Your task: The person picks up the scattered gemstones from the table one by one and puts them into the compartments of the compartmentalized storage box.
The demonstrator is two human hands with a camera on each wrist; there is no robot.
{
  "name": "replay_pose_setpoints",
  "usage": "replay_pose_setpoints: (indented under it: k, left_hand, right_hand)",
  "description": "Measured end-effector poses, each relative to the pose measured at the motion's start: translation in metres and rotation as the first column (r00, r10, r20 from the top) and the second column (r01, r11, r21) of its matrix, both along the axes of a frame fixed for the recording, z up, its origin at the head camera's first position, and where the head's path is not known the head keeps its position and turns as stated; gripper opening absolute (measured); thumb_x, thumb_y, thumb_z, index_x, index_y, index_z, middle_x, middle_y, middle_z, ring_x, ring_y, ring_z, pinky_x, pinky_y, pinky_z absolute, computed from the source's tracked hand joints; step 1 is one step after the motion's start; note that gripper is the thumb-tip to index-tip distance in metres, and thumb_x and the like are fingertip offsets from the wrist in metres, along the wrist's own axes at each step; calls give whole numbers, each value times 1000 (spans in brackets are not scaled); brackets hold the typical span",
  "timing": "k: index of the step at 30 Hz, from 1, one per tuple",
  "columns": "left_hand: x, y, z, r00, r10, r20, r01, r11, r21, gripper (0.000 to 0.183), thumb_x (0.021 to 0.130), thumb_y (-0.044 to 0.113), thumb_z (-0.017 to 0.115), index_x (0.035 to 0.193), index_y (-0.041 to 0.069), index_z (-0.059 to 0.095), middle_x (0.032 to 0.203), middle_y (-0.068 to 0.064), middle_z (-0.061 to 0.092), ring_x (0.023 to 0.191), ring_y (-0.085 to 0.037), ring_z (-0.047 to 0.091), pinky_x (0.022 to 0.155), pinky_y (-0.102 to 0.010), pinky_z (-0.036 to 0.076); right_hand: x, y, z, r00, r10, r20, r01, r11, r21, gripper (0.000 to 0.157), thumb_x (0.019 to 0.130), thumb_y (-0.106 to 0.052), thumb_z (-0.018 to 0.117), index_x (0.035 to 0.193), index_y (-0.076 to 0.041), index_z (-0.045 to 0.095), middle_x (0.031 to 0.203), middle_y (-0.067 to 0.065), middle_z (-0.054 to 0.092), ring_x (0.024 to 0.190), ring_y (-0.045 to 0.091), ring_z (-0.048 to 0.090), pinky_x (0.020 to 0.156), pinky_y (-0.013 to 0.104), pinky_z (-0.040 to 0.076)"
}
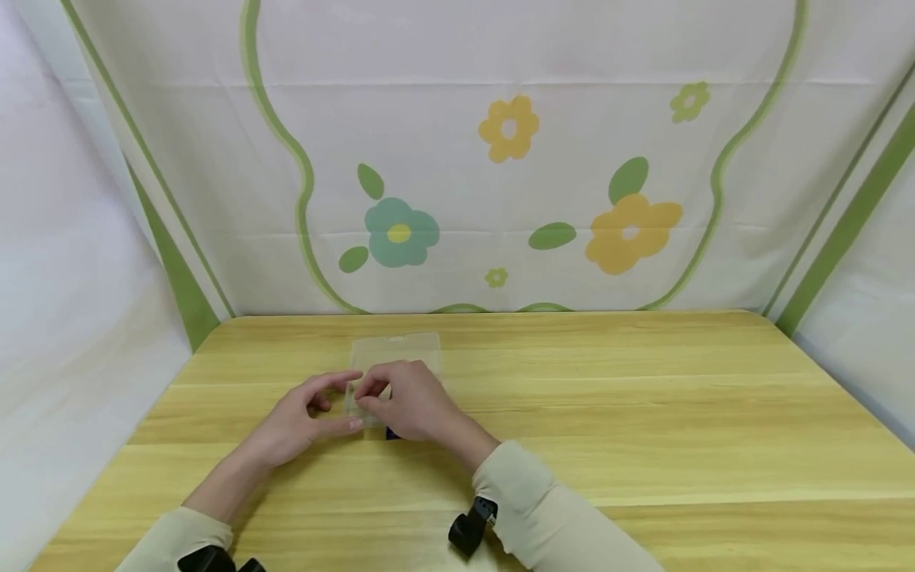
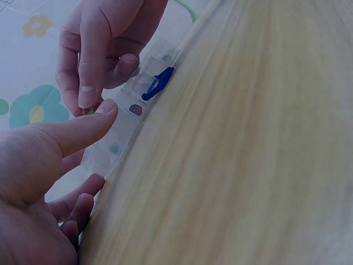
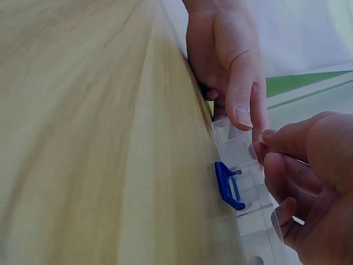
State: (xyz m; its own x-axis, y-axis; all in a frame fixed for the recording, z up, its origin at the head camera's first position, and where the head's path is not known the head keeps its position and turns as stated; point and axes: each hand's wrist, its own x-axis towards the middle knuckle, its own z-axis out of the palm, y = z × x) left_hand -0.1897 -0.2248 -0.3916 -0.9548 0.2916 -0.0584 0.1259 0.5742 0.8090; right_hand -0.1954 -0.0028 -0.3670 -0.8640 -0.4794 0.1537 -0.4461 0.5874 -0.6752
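Observation:
A clear plastic compartment box [image 1: 353, 403] with its lid [image 1: 396, 347] raised stands on the table. On its front is a blue latch [image 3: 226, 186]. Small dark and pale bits show through its walls, too blurred to name. My left hand [image 1: 296, 421] holds the box's left end, thumb at the front and fingers toward the back. Over the left compartments, my right hand [image 1: 411, 397] pinches a tiny brownish thing [image 2: 87, 111] between thumb and forefinger. Fingertips mostly hide it, so its kind is unclear.
The wood-grain table [image 1: 643, 413] extends right of the box and toward me. A white flowered cloth [image 1: 457, 159] hangs along the back edge, with white cloth at both sides. Black cameras [image 1: 472, 526] are strapped on both wrists.

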Motion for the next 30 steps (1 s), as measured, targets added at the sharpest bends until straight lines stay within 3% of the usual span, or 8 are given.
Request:
replay_pose_setpoints:
  k: [12,30]
  left_hand:
    - [1,-1,0,1000,-3,10,3,1000,6,72,91,38,84,155,26,54,151,-14,51,117,-31,45,87,-37,41]
    - [3,0,1,1000,0,10,0,1000,12,72,91,37,84,155,26,54,151,-14,50,115,-30,44,87,-37,40]
  right_hand:
    - [2,-5,-3,996,-3,-88,13,994,109,7,103,-24,73,103,-23,80,94,-14,76,78,-1,60,72,17,47]
    - [2,2,-4,995,46,-88,-41,997,63,7,102,-23,73,103,-22,80,97,-13,77,77,-4,60,71,16,48]
